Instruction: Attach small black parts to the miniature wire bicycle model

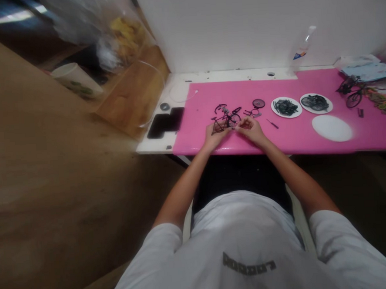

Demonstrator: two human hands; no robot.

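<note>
The left hand is grasping a small black model bicycle — thin-tubed frame, one spoked wheel — over the glossy pink sheet at the person's twelve o'clock. The right hand is pinching near the wheel's five o'clock; what it is gripping, I cannot tell. Fingers are hiding the lower frame; blur is softening the spokes.

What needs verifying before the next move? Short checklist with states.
1. Left hand has a grip on the bike: ok.
2. Right hand has fingertips at the front of the bike: ok; what they pinch: cannot tell.
3. Near wheel seated on the bike: cannot tell.
4. Second wheel on the bike: not ok, it lies apart on the mat.
5. Screwdriver close by: ok, right of the right hand.
</note>
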